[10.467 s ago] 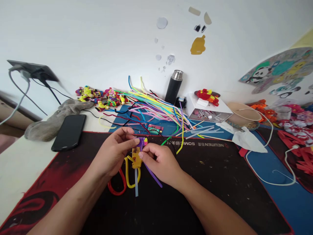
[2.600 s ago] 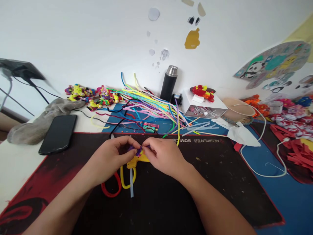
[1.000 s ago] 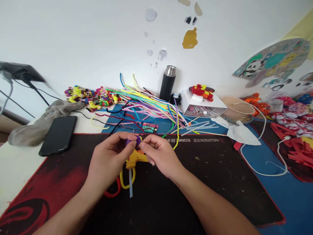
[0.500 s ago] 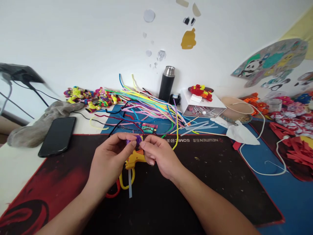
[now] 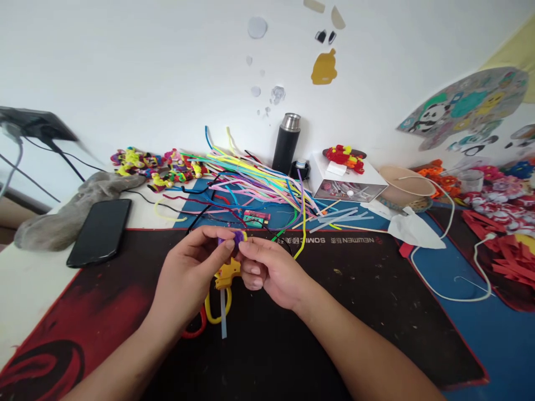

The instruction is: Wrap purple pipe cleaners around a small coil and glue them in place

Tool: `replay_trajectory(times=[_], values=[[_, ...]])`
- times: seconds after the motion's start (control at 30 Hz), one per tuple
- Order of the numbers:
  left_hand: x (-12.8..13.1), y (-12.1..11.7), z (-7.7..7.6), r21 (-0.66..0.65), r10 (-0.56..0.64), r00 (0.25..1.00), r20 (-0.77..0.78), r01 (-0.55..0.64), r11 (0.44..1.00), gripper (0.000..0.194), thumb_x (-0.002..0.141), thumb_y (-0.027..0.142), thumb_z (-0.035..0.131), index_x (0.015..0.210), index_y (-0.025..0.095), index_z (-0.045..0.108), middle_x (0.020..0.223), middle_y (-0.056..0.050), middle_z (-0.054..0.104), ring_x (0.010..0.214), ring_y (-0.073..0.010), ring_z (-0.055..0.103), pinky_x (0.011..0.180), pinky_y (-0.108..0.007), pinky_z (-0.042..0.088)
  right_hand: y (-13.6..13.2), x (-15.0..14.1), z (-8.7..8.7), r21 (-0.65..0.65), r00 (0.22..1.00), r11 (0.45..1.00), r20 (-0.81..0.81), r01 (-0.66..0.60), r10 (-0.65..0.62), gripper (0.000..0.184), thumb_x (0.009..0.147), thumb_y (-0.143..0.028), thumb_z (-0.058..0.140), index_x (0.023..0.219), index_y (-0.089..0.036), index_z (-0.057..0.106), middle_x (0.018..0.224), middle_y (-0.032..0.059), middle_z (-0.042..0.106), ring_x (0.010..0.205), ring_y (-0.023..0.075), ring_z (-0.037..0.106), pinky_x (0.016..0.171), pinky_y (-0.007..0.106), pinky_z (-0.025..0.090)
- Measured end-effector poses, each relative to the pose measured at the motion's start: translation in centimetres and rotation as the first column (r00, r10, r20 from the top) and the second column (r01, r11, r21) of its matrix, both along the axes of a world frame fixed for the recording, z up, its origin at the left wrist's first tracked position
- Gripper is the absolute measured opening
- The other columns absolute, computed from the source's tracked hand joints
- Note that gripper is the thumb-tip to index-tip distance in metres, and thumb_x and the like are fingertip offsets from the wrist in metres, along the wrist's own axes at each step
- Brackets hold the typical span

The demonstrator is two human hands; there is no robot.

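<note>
Between my two hands is a small purple and yellow fuzzy piece (image 5: 237, 238), which looks like wound pipe cleaner. My left hand (image 5: 190, 264) pinches it between thumb and fingertips from the left. From the right, the thumb and index finger of my right hand (image 5: 271, 267) close on its edge, with the other fingers curled. Beneath them on the dark mat lies a yellow glue gun (image 5: 228, 274) with a translucent glue stick (image 5: 223, 317) jutting from it. Scissors with a red and a yellow handle loop (image 5: 208, 306) lie under it, partly hidden by my left hand.
Behind my hands spreads a heap of colourful pipe cleaners (image 5: 259, 184). A black thermos (image 5: 287, 145) and a white box (image 5: 346, 178) stand by the wall. A phone (image 5: 99, 231) lies left; a white cable (image 5: 451, 298), loose glue sticks (image 5: 340, 217) and red strips (image 5: 512, 253) lie right.
My right thumb and index finger have shifted slightly left onto the purple piece, and its other fingers have curled lower. My left hand has hardly moved; the view has shifted slightly.
</note>
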State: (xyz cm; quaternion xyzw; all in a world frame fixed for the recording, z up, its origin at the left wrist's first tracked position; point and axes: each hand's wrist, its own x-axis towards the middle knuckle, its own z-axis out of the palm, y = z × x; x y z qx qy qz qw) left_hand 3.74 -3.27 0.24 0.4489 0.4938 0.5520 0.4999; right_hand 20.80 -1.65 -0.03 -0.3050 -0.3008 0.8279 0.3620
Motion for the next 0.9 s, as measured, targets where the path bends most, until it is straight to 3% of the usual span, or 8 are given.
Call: replay_trajectory(times=[0.17,0.3,0.47,0.57,0.63,0.73,0.9], values=[[0.1,0.2,-0.3,-0.056,-0.030,0.992,0.120,0.037,0.998,0.030,0.087,0.041,0.090,0.110,0.023,0.083,0.102,-0.004,0.080,0.084,-0.0175,0.071,0.076,-0.027,0.058,0.1,-0.2,-0.1,0.111,0.994,0.992,0.078,0.066,-0.075,0.047,0.080,-0.056,0.091,0.083,-0.019,0.062,0.058,-0.0088,0.050,0.047,0.0074,0.040,0.047,0.023,0.028],[0.0,0.2,-0.6,-0.098,-0.062,0.994,0.092,0.071,0.993,0.031,0.089,0.042,0.089,0.114,0.024,0.085,0.099,-0.004,0.080,0.081,-0.0159,0.067,0.073,-0.025,0.056,0.1,-0.3,-0.4,0.233,0.971,0.967,0.190,0.101,-0.147,0.046,0.083,-0.060,0.086,0.085,-0.020,0.062,0.058,-0.0076,0.055,0.047,0.0096,0.044,0.045,0.024,0.035],[-0.7,0.3,-0.7,-0.108,-0.132,0.991,0.027,0.134,0.985,0.033,0.094,0.044,0.084,0.119,0.023,0.086,0.097,-0.006,0.081,0.082,-0.0187,0.070,0.074,-0.028,0.058,0.1,-0.1,-0.2,0.291,0.959,0.955,0.251,0.054,-0.131,0.044,0.088,-0.061,0.080,0.083,-0.022,0.059,0.055,-0.0080,0.056,0.044,0.0102,0.047,0.046,0.025,0.037],[-1.3,0.4,-0.1,-0.099,-0.205,0.979,-0.024,0.201,0.975,0.032,0.095,0.045,0.082,0.120,0.025,0.086,0.099,-0.006,0.083,0.086,-0.0207,0.074,0.078,-0.030,0.061,0.0,0.0,-0.1,0.303,0.958,0.952,0.257,0.043,-0.125,0.043,0.089,-0.060,0.079,0.082,-0.022,0.058,0.054,-0.0082,0.055,0.043,0.0102,0.048,0.047,0.025,0.036],[-1.6,0.6,0.6,-0.112,-0.269,0.962,-0.038,0.263,0.958,0.037,0.089,0.045,0.088,0.119,0.025,0.085,0.107,-0.009,0.085,0.095,-0.0266,0.079,0.084,-0.035,0.065,0.0,0.0,-0.1,0.306,0.960,0.951,0.254,0.032,-0.114,0.042,0.089,-0.058,0.079,0.082,-0.023,0.058,0.054,-0.0088,0.054,0.043,0.0101,0.048,0.047,0.025,0.036],[-1.7,0.8,1.5,-0.107,-0.265,0.964,-0.036,0.260,0.960,0.046,0.080,0.045,0.094,0.120,0.024,0.084,0.113,-0.011,0.085,0.104,-0.0311,0.080,0.090,-0.040,0.066,0.0,0.1,-0.3,0.319,0.960,0.947,0.258,0.026,-0.113,0.040,0.088,-0.055,0.080,0.083,-0.023,0.056,0.055,-0.0103,0.052,0.042,0.0093,0.046,0.047,0.025,0.035],[-1.9,1.2,1.9,-0.120,-0.312,0.946,-0.089,0.300,0.946,0.037,0.081,0.045,0.092,0.109,0.023,0.084,0.103,-0.009,0.085,0.095,-0.0282,0.080,0.085,-0.038,0.066,0.1,0.2,-0.6,0.360,0.951,0.933,0.282,0.020,-0.129,0.036,0.091,-0.052,0.077,0.082,-0.023,0.057,0.055,-0.0104,0.051,0.043,0.0091,0.046,0.046,0.025,0.036]])
